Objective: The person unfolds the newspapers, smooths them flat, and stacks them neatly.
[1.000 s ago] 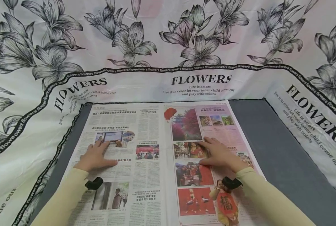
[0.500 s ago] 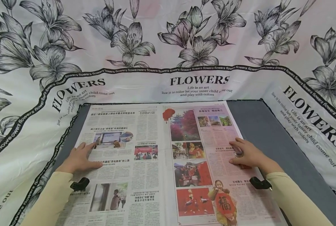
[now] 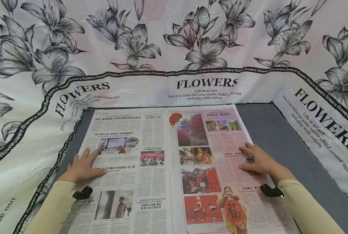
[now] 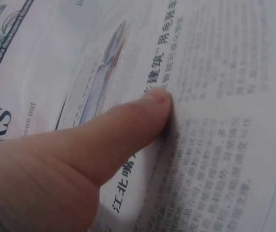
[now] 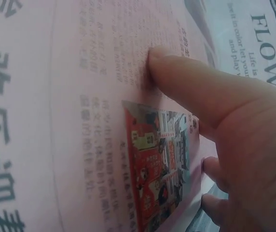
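An unfolded newspaper (image 3: pixel 154 130) lies flat, its printed pages side by side with a fold down the middle. On its left page rests my left hand (image 3: pixel 81 167), fingers spread near the outer edge. The left thumb (image 4: pixel 143 116) touches the paper beside a bold headline in the left wrist view. My right hand (image 3: pixel 260 161) lies on the pinkish right page by its outer edge, fingers extended and apart. In the right wrist view the right thumb (image 5: pixel 191 82) touches the print above a red photo (image 5: pixel 159 169). Neither hand grips anything.
A dark grey tabletop (image 3: pixel 294 156) shows on both sides of the newspaper. White cloth (image 3: pixel 144 91) with black flower drawings and lettering hangs behind and along the sides. A black wrist strap (image 3: pixel 83 193) is on the left sleeve, another black strap (image 3: pixel 271 190) on the right.
Both hands have slid outward over the newspaper from nearer its middle, the left one leftward and the right one rightward. In the last half second they have barely moved.
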Action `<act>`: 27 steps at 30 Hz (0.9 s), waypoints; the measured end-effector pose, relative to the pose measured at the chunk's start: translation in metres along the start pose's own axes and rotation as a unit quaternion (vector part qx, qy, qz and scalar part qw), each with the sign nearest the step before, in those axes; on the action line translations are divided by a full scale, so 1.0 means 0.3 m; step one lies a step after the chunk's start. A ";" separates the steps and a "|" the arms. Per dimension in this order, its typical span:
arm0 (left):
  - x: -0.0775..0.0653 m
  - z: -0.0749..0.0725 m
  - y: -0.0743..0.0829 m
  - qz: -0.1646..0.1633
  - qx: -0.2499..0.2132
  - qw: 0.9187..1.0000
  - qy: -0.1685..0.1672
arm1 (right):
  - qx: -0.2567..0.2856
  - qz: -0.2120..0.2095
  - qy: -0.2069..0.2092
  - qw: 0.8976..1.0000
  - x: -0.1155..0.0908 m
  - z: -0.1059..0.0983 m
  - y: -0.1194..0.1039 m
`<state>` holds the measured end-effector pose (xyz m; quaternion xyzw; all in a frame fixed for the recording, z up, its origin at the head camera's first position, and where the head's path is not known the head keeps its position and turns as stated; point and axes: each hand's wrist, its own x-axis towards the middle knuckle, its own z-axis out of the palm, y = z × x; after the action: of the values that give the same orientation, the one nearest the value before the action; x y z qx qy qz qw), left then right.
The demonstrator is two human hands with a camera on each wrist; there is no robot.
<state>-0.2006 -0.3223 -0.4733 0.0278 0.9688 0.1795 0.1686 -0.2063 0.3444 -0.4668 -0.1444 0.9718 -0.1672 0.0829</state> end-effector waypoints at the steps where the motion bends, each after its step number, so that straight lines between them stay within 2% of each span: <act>1: -0.002 0.002 -0.003 0.000 -0.002 1.000 -0.001 | -0.002 -0.001 0.001 1.000 0.000 0.003 0.002; 10: 0.002 0.016 -0.019 -0.002 0.008 1.000 -0.006 | -0.014 -0.004 0.007 1.000 -0.007 0.013 0.010; 18: 0.017 0.027 -0.009 0.015 0.016 0.998 0.054 | 0.003 0.002 0.019 1.000 0.021 0.032 0.013; 22: 0.008 0.034 0.006 0.023 0.013 0.997 0.076 | 0.002 0.013 0.034 0.999 0.008 0.051 0.022; 27: 0.006 -0.012 0.021 0.032 0.044 0.994 0.100 | -0.003 0.042 0.075 0.996 -0.018 0.012 0.044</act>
<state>-0.2037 -0.3175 -0.4685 0.0484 0.9863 0.1440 0.0638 -0.2037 0.3570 -0.4740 -0.0911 0.9809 -0.1710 0.0167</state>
